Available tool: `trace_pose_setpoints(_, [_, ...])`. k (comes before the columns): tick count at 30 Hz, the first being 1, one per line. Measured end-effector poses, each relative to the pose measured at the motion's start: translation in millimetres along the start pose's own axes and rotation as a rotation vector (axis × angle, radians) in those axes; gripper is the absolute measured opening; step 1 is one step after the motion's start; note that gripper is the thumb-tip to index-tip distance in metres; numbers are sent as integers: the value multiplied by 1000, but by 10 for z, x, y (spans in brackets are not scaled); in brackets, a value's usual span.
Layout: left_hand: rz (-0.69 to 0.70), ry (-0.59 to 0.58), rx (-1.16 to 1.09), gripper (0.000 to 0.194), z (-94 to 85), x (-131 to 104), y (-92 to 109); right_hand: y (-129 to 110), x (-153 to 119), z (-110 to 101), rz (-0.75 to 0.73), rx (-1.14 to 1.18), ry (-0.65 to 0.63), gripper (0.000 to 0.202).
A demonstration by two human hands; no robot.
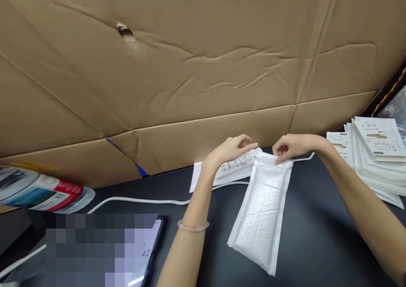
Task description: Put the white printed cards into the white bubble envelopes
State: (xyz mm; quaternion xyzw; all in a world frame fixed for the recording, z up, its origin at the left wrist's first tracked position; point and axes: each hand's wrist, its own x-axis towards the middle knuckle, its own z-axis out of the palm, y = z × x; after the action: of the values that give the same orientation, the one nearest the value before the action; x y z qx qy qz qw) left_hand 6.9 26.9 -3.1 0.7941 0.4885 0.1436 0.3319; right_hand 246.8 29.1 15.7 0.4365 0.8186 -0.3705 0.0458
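Observation:
A white bubble mailer (pixel 263 211) lies slanted on the dark table, its narrow top end away from me. My right hand (pixel 287 146) pinches that top end near its right corner. By the left corner is my left hand (pixel 233 149), thumb stretched toward the mailer's edge and the other fingers loosely bent, with a gap between them; I see nothing held there. Partly behind my left wrist lies a white packet with a printed cartoon card (pixel 237 165). My left forearm wears a beaded bracelet (pixel 193 226).
A brown cardboard sheet (pixel 203 67) stands along the back. At right is a stack of printed white packets (pixel 377 151). A white cable (pixel 142 200) crosses the table. At left are a labelled plastic bottle (pixel 57 191) and a phone or tablet (pixel 149 253), partly blurred out.

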Motion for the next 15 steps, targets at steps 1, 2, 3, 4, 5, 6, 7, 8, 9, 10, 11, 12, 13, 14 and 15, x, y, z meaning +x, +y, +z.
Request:
trace_pose_setpoints(1, [-38,-52,75,47,11,25,-57,6,3,9,58,-53,-39,28])
trace_pose_setpoints(2, [-63,-109,154,50,26,54,-114,11,9,18,120,-99,-61,27])
trace_pose_setpoints(3, [-83,-153,231,55,44,83,-163,15,18,27,180,-141,-64,27])
trace_pose_setpoints(4, [-100,-183,295,61,64,110,-201,19,29,34,228,-176,-45,28])
trace_pose_setpoints(5, [-115,-198,344,65,85,132,-223,23,40,37,262,-200,-13,32])
trace_pose_setpoints(6, [-130,-204,375,68,107,148,-230,29,51,38,278,-217,29,37])
trace_pose_setpoints(7, [-143,-207,392,71,129,157,-223,37,60,37,276,-226,80,41])
trace_pose_setpoints(8, [-156,-209,400,75,149,161,-206,46,67,34,268,-228,133,43])
trace_pose_setpoints(9, [-168,-210,408,80,167,160,-185,55,72,30,259,-225,181,43])
trace_pose_setpoints(10, [-179,-213,420,84,181,157,-164,65,76,27,248,-215,216,41])
trace_pose_setpoints(11, [-190,-215,431,86,189,153,-145,72,78,26,237,-204,239,39])
trace_pose_setpoints(12, [-198,-213,439,85,191,148,-130,75,79,26,226,-191,254,37])
trace_pose_setpoints(13, [-198,-210,444,82,186,143,-118,73,80,30,218,-175,262,37])
trace_pose_setpoints(14, [-191,-205,444,77,175,137,-106,66,83,36,216,-152,270,39])
trace_pose_setpoints(15, [-169,-195,434,72,161,131,-91,54,88,45,220,-116,284,44])
